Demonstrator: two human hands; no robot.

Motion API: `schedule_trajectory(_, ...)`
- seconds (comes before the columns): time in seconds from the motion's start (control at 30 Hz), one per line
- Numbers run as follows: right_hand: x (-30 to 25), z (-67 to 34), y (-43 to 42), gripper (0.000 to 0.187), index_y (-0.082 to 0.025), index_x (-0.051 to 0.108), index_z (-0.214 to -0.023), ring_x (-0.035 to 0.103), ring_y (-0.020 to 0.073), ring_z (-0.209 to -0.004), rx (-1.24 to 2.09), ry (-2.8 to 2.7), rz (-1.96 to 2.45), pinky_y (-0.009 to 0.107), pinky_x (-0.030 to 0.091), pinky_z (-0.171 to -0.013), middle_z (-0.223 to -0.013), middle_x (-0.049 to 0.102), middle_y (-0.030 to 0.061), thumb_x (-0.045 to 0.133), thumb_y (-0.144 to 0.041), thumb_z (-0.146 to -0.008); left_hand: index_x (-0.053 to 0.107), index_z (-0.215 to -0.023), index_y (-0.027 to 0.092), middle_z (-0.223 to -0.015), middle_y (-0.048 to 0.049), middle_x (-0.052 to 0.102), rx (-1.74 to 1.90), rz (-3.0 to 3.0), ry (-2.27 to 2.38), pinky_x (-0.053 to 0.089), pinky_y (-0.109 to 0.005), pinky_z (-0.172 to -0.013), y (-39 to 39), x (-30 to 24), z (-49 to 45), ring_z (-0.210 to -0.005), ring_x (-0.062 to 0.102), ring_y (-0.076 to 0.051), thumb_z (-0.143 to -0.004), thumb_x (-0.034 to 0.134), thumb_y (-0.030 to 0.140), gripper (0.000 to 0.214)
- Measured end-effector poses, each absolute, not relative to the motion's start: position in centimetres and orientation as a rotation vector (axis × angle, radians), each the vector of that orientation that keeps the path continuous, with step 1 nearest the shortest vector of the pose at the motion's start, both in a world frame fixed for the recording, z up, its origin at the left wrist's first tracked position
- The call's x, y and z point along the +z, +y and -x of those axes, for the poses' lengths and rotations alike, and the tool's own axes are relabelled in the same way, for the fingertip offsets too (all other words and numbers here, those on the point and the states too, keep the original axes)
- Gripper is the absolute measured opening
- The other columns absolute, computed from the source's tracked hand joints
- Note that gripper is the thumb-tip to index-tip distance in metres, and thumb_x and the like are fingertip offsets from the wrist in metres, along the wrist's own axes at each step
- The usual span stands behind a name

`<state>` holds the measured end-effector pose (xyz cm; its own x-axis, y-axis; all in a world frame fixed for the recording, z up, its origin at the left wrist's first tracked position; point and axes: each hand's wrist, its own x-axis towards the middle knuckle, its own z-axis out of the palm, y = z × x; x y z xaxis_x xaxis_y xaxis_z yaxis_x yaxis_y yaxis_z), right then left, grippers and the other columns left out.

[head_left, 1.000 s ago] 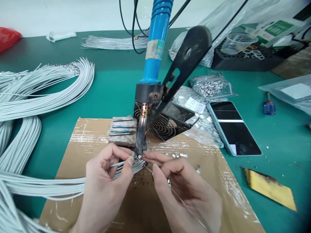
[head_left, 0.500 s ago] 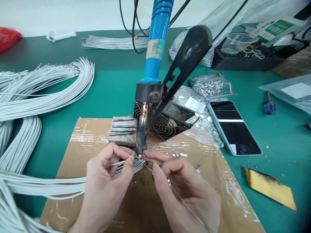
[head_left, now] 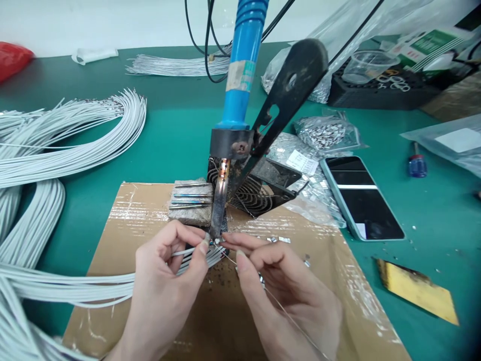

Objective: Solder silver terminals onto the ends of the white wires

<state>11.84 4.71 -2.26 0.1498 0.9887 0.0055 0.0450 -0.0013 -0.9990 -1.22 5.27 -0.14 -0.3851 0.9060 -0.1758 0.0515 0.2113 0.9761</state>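
Note:
A blue-handled soldering iron [head_left: 242, 75] is clamped tip-down in a black metal bracket [head_left: 289, 90]. Just below its tip, my left hand [head_left: 173, 281] pinches the end of a white cable [head_left: 183, 252] between thumb and forefinger. Close by on the right, my right hand [head_left: 285, 291] is closed on a thin solder wire [head_left: 287, 316], which runs from the tip area down across the palm. Its fingertips are also at a small shiny piece right under the tip, too small to make out. More white cables [head_left: 75, 286] pass beneath my left hand.
Brown cardboard [head_left: 124, 215] lies under the work, with a stone block [head_left: 191, 213] and a black fan [head_left: 255, 195] behind the hands. Cable bundles [head_left: 93, 135] fill the left. On the right are a phone [head_left: 368, 200], a yellow sponge [head_left: 421, 296] and bags of small metal parts [head_left: 326, 131].
Almost nothing differs. My left hand has shifted very slightly to the right; my right hand stays at the iron's tip.

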Motion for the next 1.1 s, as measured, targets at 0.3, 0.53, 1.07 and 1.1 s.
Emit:
schedule_trajectory(0.3, -1.97, -11.54, 4.76, 0.025, -0.025, 0.059, -0.07, 0.077, 0.0199, -0.097, 1.073, -1.099, 1.309, 0.028, 0.058, -0.086, -0.102, 0.081, 0.0038, 0.073, -0.023, -0.091, 0.067, -0.066, 0.021, -0.079, 0.001, 0.078, 1.243, -0.936, 1.673, 0.055, -0.012, -0.062, 5.13, 0.05, 1.36, -0.07, 0.074, -0.011, -0.074, 0.075, 0.014, 0.014)
schedule_trajectory(0.53, -1.88, -11.57, 4.75, 0.024, -0.024, 0.06, -0.071, 0.077, 0.0198, -0.098, 1.066, -1.109, 1.304, 0.026, 0.059, -0.083, -0.101, 0.082, 0.0043, 0.073, -0.023, -0.091, 0.068, -0.069, 0.022, -0.081, 0.0012, 0.078, 1.25, -0.951, 1.657, 0.056, -0.012, -0.066, 4.87, -0.2, 1.41, -0.074, 0.074, -0.011, -0.077, 0.075, 0.014, 0.014)
schedule_trajectory(1.07, -2.24, -11.56, 4.79, 0.023, -0.025, 0.06, -0.072, 0.077, 0.0192, -0.098, 1.045, -1.143, 1.291, 0.028, 0.059, -0.085, -0.102, 0.082, 0.0037, 0.069, -0.02, -0.092, 0.067, -0.07, 0.022, -0.084, 0.0015, 0.078, 1.218, -0.973, 1.718, 0.049, -0.015, -0.059, 4.68, -0.14, 1.41, -0.071, 0.069, -0.01, -0.083, 0.073, 0.019, 0.014)
schedule_trajectory(1.1, -2.25, -11.56, 4.79, 0.023, -0.025, 0.06, -0.072, 0.077, 0.0185, -0.098, 1.045, -1.144, 1.287, 0.027, 0.059, -0.085, -0.102, 0.082, 0.003, 0.069, -0.02, -0.092, 0.067, -0.07, 0.022, -0.083, 0.0018, 0.077, 1.216, -0.977, 1.716, 0.05, -0.014, -0.06, 4.69, -0.15, 1.42, -0.071, 0.07, -0.01, -0.083, 0.073, 0.019, 0.014)
